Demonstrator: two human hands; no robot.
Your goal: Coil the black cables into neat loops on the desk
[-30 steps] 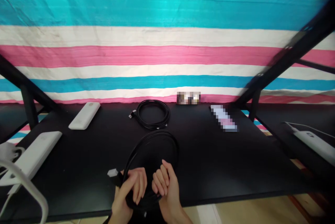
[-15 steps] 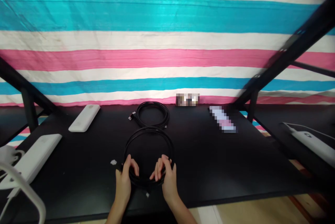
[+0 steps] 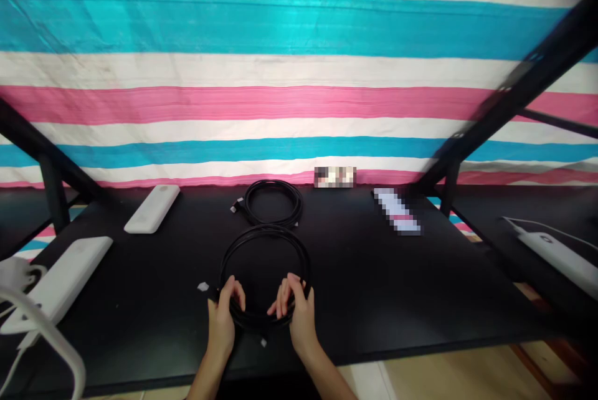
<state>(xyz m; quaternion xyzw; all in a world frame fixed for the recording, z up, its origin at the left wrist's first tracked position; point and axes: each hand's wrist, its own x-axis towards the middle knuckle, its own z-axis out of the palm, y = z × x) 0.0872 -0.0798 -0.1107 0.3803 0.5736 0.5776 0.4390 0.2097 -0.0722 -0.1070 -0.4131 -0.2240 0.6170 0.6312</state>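
Note:
A coiled black cable (image 3: pixel 265 233) lies in a loop near the front of the black table. My left hand (image 3: pixel 225 309) is closed round the left side of this coil, close to a connector (image 3: pixel 204 286) with a pale end that sticks out to the left. My right hand (image 3: pixel 298 309) grips the coil's right side, its fingertips curled inside the loop. A second pale cable tip (image 3: pixel 263 342) shows below the coil, between my wrists. Just behind, touching or nearly touching the held loop, rests another coiled black cable (image 3: pixel 299 200) with its plug (image 3: pixel 237 205) on the left.
Two white power strips (image 3: pixel 153 208) (image 3: pixel 60 285) lie on the left of the black table (image 3: pixel 374 300), with a white curved tube (image 3: pixel 60 344) before them. Pixelated items stand at the back and right. Another white device (image 3: pixel 558 253) is far right, beyond a black frame bar (image 3: pixel 486 119).
Almost nothing differs. Both hands keep their grip on the front coil, and the view has shifted very slightly.

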